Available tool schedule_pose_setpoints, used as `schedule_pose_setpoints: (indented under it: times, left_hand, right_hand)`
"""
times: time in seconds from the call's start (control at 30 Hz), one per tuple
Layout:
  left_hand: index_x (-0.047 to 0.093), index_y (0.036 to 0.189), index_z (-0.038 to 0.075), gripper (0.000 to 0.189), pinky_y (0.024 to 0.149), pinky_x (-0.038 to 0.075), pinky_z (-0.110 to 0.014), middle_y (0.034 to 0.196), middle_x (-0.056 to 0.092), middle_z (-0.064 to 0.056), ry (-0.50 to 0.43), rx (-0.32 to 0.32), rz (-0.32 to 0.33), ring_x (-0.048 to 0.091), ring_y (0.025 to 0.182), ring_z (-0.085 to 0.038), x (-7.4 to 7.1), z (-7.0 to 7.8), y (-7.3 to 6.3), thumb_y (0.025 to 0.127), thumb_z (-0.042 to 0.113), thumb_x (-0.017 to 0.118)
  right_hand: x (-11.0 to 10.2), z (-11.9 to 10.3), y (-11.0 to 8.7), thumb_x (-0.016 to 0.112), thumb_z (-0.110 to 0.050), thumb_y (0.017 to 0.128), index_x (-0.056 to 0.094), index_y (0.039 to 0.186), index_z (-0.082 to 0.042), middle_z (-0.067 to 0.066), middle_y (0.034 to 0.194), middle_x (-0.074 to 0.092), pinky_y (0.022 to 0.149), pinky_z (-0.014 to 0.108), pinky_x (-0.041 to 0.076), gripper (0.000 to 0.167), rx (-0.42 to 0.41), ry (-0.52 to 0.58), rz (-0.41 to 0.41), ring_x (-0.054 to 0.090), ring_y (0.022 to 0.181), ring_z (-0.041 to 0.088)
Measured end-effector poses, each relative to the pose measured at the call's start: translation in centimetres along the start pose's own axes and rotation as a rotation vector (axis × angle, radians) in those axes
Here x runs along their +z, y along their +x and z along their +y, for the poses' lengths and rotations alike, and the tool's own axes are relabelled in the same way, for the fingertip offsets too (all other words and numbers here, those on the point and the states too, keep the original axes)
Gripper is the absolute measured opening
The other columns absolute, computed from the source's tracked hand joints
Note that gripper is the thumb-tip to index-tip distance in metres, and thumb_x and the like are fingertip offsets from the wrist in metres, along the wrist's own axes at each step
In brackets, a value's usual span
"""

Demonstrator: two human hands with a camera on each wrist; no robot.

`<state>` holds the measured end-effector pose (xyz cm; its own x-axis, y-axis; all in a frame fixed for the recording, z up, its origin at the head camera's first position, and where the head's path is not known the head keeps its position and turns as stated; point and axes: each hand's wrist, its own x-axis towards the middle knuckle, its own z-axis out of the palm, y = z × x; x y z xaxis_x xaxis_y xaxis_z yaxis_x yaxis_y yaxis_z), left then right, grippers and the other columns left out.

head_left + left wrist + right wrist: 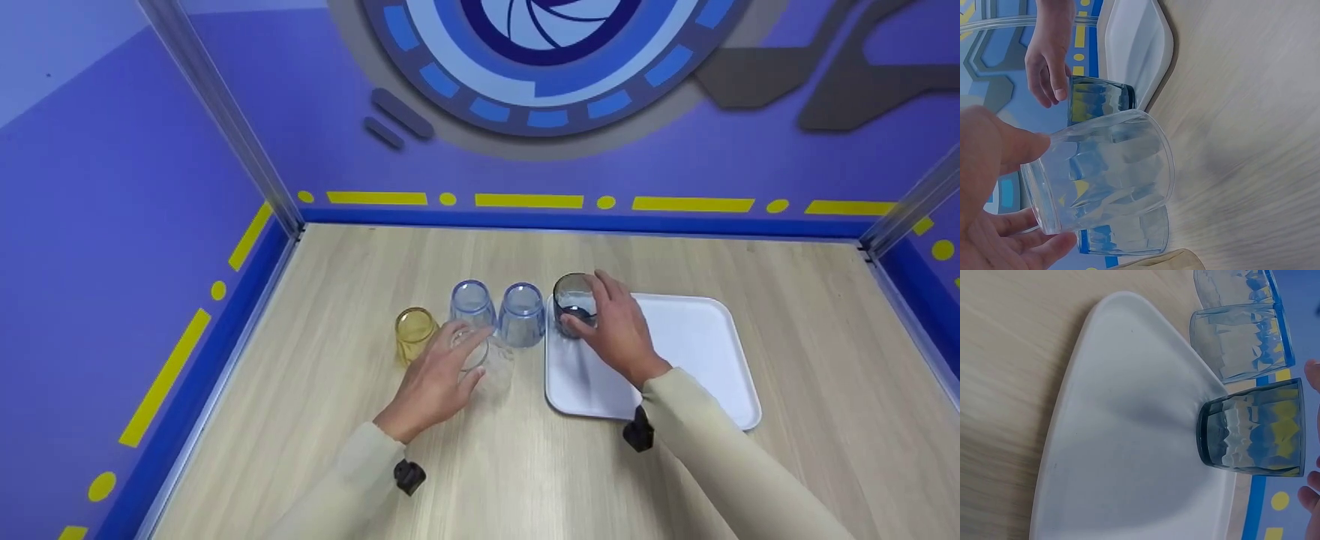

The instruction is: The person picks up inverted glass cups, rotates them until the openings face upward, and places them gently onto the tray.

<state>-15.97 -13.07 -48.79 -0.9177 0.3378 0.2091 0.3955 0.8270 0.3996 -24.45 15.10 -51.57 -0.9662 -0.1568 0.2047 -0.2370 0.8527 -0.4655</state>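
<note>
My left hand (431,382) holds a clear glass (1109,169) near its narrow base, thumb on one side and fingers on the other. That glass is upside down, and the head view does not show whether its rim touches the table. A dark grey-blue glass (1255,430) stands upright on the far left corner of a white tray (697,352). Around its rim hovers my right hand (619,326), fingers spread and apart from the glass in the right wrist view. Two light-blue glasses (521,319) and a yellow glass (415,330) stand inverted near my left hand.
The pale wooden table (510,480) runs up to a purple-blue back wall (525,172) with yellow marks. Another such wall (112,225) rises at the left. The light-blue glasses stand close to the tray's left edge.
</note>
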Motion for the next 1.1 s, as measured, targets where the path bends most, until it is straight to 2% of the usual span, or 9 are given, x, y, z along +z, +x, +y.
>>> schedule_pose_setpoints:
  times: [0.3, 0.53, 0.77, 1.1]
  left_hand:
    - [0.052, 0.138, 0.027, 0.048, 0.079, 0.058, -0.038, 0.140, 0.047, -0.012, -0.026, 0.008, 0.020, 0.055, 0.122, -0.027, 0.08, -0.05, -0.01, 0.092, 0.023, 0.065]
    - [0.053, 0.136, 0.025, 0.047, 0.089, 0.055, -0.040, 0.139, 0.048, -0.010, -0.026, 0.007, 0.031, 0.057, 0.120, -0.026, 0.15, -0.01, -0.03, 0.091, 0.024, 0.066]
    - [0.053, 0.136, 0.022, 0.048, 0.082, 0.056, -0.041, 0.135, 0.050, -0.010, -0.027, 0.014, 0.057, 0.064, 0.105, -0.025, 0.12, -0.02, 0.16, 0.090, 0.024, 0.067]
    - [0.050, 0.137, 0.023, 0.048, 0.084, 0.056, -0.042, 0.134, 0.050, -0.010, -0.056, -0.010, 0.038, 0.064, 0.103, -0.025, 0.35, -0.06, 0.04, 0.092, 0.026, 0.066]
  right_hand:
    - [-0.32, 0.05, -0.27, 0.069, -0.045, 0.086, 0.039, 0.144, -0.006, 0.019, 0.151, 0.037, 0.111, 0.056, 0.034, 0.076, -0.023, -0.002, 0.031, 0.038, 0.137, 0.037]
    - [-0.52, -0.23, -0.49, 0.069, -0.046, 0.086, 0.039, 0.145, -0.007, 0.017, 0.151, 0.036, 0.112, 0.055, 0.033, 0.076, -0.024, -0.009, 0.026, 0.037, 0.138, 0.036]
    - [-0.81, -0.60, -0.53, 0.068, -0.046, 0.087, 0.039, 0.145, -0.008, 0.017, 0.152, 0.035, 0.112, 0.056, 0.032, 0.076, -0.024, -0.009, 0.020, 0.036, 0.139, 0.036]
    - [-0.81, -0.77, -0.92, 0.067, -0.047, 0.088, 0.040, 0.145, -0.010, 0.016, 0.153, 0.035, 0.113, 0.055, 0.033, 0.073, -0.057, -0.007, 0.036, 0.036, 0.140, 0.035]
